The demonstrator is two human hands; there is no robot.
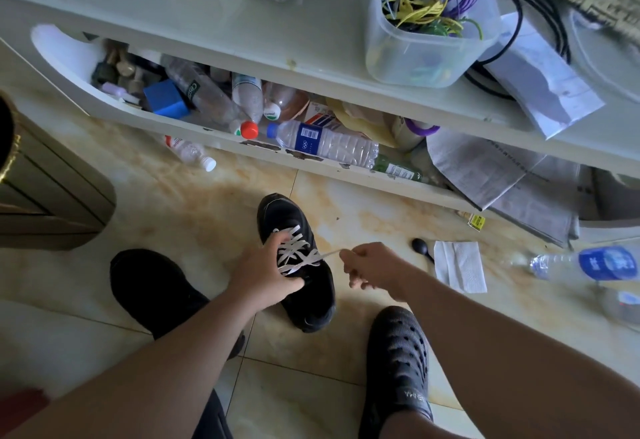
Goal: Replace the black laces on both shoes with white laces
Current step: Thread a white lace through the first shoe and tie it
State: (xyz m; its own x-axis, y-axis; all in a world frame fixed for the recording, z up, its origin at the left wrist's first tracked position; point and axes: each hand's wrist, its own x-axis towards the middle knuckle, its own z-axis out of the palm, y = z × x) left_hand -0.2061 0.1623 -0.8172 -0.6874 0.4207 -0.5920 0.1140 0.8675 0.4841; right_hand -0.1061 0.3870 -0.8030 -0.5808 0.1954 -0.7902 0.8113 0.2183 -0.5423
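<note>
A black sneaker (304, 303) stands on the tiled floor in the middle of the head view, toe pointing away from me. A white lace (294, 251) criss-crosses its eyelets. My left hand (266, 272) grips the shoe's upper over the lacing, fingers pressed on the white lace. My right hand (374, 265) pinches a free end of the white lace and holds it taut to the right of the shoe. A second black shoe (152, 286) lies to the left, partly behind my left forearm; its laces are hidden.
My foot in a black perforated clog (398, 362) rests at the lower right. A low white table with a cluttered shelf (242, 140) of bottles stands ahead. A folded tissue (460, 265), a black spoon (420, 246) and a water bottle (588, 263) lie on the floor right.
</note>
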